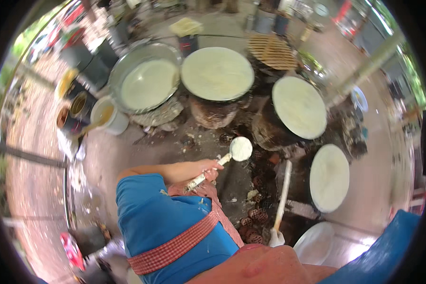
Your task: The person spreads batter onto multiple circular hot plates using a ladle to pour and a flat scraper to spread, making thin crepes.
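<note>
My left hand (209, 168) grips the handle of a metal ladle (240, 148), whose round bowl holds white batter. The ladle hangs over the dark ground between the stoves. Around it stand three round steamers topped with thin white batter sheets: one at the back (217, 73), one to the right (299, 107), and one lower right (329, 177). A large metal basin of white batter (146, 83) sits at the back left. My blue sleeve and a red checked cloth band fill the lower middle. My right hand is out of sight.
A long pale stick (283, 194) leans beside the lower right steamer. A white bucket of yellowish liquid (106, 116) stands left of the basin, next to dark tins. A woven bamboo rack (272, 51) lies at the back. A white plate (315, 244) sits bottom right.
</note>
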{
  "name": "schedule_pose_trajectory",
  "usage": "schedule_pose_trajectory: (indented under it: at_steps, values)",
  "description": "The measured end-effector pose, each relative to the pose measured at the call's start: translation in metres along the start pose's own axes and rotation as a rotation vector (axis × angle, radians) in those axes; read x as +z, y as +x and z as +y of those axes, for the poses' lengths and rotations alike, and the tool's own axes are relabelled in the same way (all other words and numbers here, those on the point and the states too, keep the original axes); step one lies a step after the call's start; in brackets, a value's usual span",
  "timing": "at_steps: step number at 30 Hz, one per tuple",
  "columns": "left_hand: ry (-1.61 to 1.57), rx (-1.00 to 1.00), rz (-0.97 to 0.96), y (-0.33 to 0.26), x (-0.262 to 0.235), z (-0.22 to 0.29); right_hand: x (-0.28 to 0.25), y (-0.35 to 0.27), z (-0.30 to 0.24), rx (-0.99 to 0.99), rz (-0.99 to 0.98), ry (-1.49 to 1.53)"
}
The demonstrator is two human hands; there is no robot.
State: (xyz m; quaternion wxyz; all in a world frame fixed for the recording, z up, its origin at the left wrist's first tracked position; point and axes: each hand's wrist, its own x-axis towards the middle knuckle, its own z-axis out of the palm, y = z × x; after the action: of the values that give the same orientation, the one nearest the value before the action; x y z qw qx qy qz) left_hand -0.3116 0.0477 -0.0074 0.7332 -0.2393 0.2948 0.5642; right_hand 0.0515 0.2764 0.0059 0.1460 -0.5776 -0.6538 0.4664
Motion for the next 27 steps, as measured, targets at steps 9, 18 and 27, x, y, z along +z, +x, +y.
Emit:
schedule_pose_trajectory:
  at_steps: [9,18,27]
  values:
    - [-0.549,0.329,-0.117,-0.121,-0.079,-0.013,0.192,0.085,-0.105,-0.27,-0.602,-0.15]
    - [-0.22,1.04,-0.106,-0.234,-0.171,0.055,0.383,0.05,-0.253,-0.583,-0.723,-0.291]
    - [0.053,0.891,0.592,-0.213,-0.436,0.266,0.64,-0.038,-0.374,-1.158,-0.577,-1.25]
